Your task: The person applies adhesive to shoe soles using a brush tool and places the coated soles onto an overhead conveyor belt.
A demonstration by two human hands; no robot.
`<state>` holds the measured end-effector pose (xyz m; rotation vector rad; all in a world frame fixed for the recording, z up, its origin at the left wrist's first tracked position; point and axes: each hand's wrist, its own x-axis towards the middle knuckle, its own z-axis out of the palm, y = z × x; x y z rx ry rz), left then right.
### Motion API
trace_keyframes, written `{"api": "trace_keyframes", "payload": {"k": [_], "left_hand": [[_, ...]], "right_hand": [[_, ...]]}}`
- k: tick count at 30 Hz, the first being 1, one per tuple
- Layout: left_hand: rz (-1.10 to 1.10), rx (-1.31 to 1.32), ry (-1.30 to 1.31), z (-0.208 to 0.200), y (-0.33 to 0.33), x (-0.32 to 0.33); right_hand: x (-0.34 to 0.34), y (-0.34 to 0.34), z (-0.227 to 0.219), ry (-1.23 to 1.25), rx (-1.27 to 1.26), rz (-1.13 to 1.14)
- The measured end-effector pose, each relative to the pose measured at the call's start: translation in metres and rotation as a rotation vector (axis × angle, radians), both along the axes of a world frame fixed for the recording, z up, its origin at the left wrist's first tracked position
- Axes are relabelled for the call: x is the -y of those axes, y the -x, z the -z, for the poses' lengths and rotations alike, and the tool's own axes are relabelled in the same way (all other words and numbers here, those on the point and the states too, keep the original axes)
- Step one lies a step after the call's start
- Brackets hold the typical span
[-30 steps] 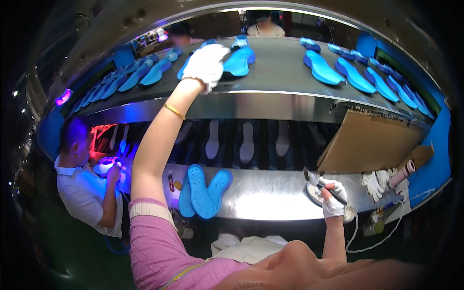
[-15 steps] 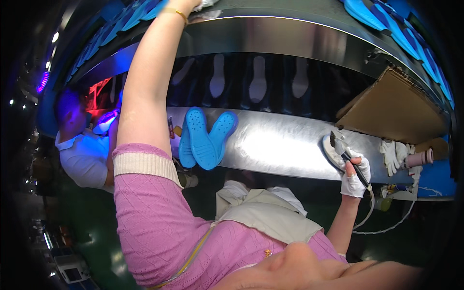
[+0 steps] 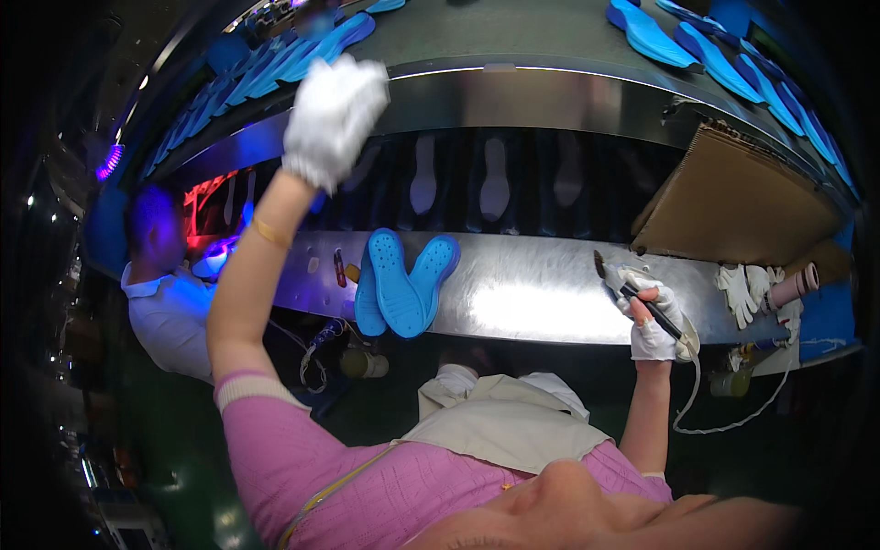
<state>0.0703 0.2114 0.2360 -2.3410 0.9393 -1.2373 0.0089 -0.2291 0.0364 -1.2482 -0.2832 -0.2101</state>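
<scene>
My right hand (image 3: 654,321), in a white glove with bare fingertips, grips a black-handled brush (image 3: 653,310), its dark bristles pointing up and left over the steel bench. A pale tube trails from the handle end. My left hand (image 3: 335,119), gloved in white, is raised in front of the upper shelf's metal edge at the left. Motion smears its fingers, so I cannot tell whether it holds anything. Several blue shoe soles (image 3: 401,291) lean together on the bench between my hands, the front one overlapping the others.
Pale sole shapes (image 3: 495,179) lie in the dark lower recess beyond the steel bench (image 3: 522,284). More blue soles (image 3: 649,37) line the upper shelf. A cardboard sheet (image 3: 742,197), white gloves (image 3: 736,293) and a pink roll (image 3: 794,286) are at right. A co-worker (image 3: 170,302) sits left.
My left hand has come back from the upper shelf toward me, down and slightly left. My right hand, still holding the brush, has shifted a little left; the pale oval thing beside it no longer shows clearly.
</scene>
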Motion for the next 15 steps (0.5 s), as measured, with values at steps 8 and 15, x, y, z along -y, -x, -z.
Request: {"api": "trace_keyframes", "payload": {"k": [8,15], "left_hand": [[-1.12,-1.787,0.421,0.186,0.137,0.006],[-0.627,-2.073,2.266,0.332,0.19,-0.005]], "right_hand": [[-0.009,0.02,-0.018,-0.093,0.004,-0.168],[-0.01,0.029,-0.023,-0.09,-0.042,-0.184]]}}
